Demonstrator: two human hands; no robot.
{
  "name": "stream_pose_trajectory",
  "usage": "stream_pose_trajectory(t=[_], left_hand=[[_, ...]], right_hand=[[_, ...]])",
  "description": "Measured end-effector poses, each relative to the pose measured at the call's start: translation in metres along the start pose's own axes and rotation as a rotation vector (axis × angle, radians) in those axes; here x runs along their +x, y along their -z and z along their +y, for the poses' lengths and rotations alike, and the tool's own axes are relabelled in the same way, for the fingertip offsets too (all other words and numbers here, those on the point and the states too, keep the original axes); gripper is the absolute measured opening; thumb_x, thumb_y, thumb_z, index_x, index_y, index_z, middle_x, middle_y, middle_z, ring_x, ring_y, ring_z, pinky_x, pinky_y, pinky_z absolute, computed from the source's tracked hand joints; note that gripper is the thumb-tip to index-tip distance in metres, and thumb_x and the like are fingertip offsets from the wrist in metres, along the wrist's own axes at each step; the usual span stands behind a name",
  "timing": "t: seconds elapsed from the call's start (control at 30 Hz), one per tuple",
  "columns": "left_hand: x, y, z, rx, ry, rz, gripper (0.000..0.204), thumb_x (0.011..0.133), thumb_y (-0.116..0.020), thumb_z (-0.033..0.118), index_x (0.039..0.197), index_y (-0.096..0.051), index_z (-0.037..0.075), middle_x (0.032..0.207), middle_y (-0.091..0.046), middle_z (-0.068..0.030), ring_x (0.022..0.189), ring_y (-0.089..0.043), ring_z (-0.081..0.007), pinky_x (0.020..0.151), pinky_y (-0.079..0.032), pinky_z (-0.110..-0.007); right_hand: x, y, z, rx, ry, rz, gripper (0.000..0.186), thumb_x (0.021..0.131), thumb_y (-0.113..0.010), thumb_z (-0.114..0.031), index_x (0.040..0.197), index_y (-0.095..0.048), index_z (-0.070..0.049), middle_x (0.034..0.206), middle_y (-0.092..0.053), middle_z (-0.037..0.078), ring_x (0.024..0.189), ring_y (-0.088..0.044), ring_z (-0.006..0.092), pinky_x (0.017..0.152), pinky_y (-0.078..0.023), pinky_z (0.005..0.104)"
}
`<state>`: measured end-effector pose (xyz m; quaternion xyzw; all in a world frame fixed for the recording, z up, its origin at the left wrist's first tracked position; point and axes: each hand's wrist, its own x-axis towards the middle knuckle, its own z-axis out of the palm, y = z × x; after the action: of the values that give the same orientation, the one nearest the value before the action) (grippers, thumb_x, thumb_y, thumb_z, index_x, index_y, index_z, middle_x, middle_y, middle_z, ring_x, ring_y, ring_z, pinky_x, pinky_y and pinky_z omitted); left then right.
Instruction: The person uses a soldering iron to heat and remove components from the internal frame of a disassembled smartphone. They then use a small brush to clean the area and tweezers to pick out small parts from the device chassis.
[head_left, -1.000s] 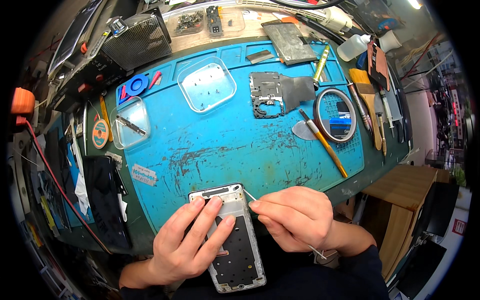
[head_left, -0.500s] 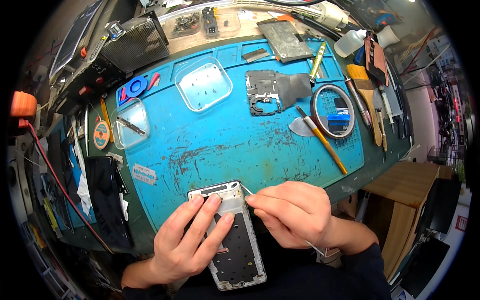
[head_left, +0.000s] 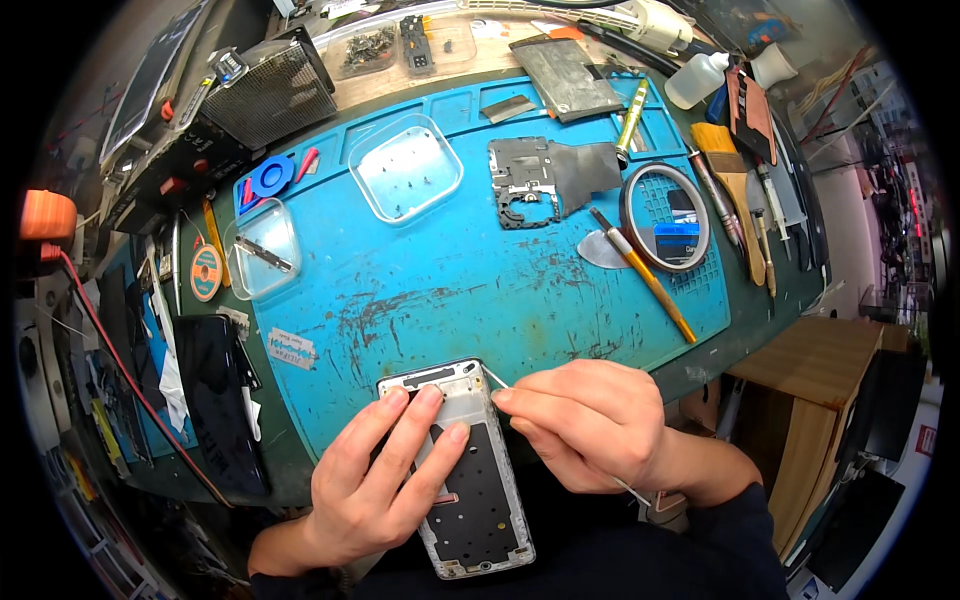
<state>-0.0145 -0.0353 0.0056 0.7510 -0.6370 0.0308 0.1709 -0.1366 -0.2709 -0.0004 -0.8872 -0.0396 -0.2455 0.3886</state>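
At the mat's near edge lies a stripped phone frame (head_left: 472, 520), silver-rimmed with a dark inner plate, tilted slightly. My left hand (head_left: 370, 490) grips it from the left, fingers pressed across its upper part. My right hand (head_left: 595, 425) is closed around a thin, pale metal prying tool (head_left: 494, 378). The tool's tip meets the upper right corner of the frame's rim, and its thin tail sticks out below the hand. Fingers hide part of the frame's left side and most of the tool.
On the blue mat (head_left: 450, 310) sit a clear tray (head_left: 408, 205) of small screws, a dark phone inner part (head_left: 523, 168), a tape roll (head_left: 629, 215), a gold-handled knife (head_left: 650, 285) and a razor blade (head_left: 290, 348). A black glossy panel (head_left: 215, 400) rests at left, brushes (head_left: 735, 170) at right.
Almost nothing differs. The view has shifted very slightly; both hands keep their grip, with the tool's tip still at the frame's corner.
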Motion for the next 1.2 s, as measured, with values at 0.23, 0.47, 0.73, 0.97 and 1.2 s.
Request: stream_pose_trajectory(t=[0.23,0.47,0.73,0.97,1.2], left_hand=[[0.0014,-0.0001,0.0002,-0.003,0.004,0.006,0.041,0.116,-0.051,0.036,0.13,-0.078,0.009,0.134,-0.075,-0.0188,0.128,-0.065,-0.0361,0.1,-0.064,-0.043],[0.0012,0.0004,0.0017,0.004,0.019,0.013,0.041,0.115,-0.052,0.036,0.13,-0.078,0.008,0.136,-0.074,-0.0189,0.129,-0.066,-0.0352,0.1,-0.063,-0.044],[0.0015,-0.0011,0.0017,0.002,0.012,0.019,0.038,0.114,-0.054,0.033,0.13,-0.078,0.009,0.136,-0.074,-0.0185,0.128,-0.065,-0.0356,0.101,-0.063,-0.044],[0.0024,-0.0008,0.0017,0.011,-0.001,0.022,0.037,0.115,-0.053,0.031,0.13,-0.078,0.008,0.134,-0.075,-0.0182,0.128,-0.065,-0.0352,0.099,-0.063,-0.043],[0.0024,-0.003,0.0036,0.022,0.009,0.04,0.034,0.113,-0.055,0.028,0.13,-0.078,0.009,0.134,-0.075,-0.0178,0.127,-0.064,-0.0343,0.099,-0.064,-0.042]], right_hand=[[-0.0011,-0.0039,-0.0002,-0.014,-0.01,0.014,0.026,0.084,-0.082,0.004,0.11,-0.077,0.002,0.095,-0.078,0.013,0.072,-0.075,0.0265,0.061,-0.058,0.0343],[-0.006,-0.0049,0.0014,-0.037,0.035,0.025,0.031,0.081,-0.084,0.001,0.111,-0.076,0.002,0.098,-0.076,0.012,0.075,-0.074,0.025,0.064,-0.059,0.0352],[-0.0042,-0.0044,0.0013,-0.023,0.031,0.028,0.031,0.081,-0.084,0.001,0.111,-0.076,0.002,0.095,-0.076,0.011,0.072,-0.073,0.0256,0.061,-0.058,0.0356],[-0.0014,-0.0043,0.0005,-0.034,0.012,0.013,0.029,0.081,-0.085,0.001,0.109,-0.077,0.002,0.094,-0.077,0.011,0.072,-0.073,0.0248,0.061,-0.058,0.0352],[-0.0042,-0.0045,-0.0011,-0.049,0.007,0.017,0.031,0.081,-0.084,0.001,0.111,-0.077,0.002,0.094,-0.077,0.012,0.074,-0.075,0.0254,0.063,-0.059,0.0343]])
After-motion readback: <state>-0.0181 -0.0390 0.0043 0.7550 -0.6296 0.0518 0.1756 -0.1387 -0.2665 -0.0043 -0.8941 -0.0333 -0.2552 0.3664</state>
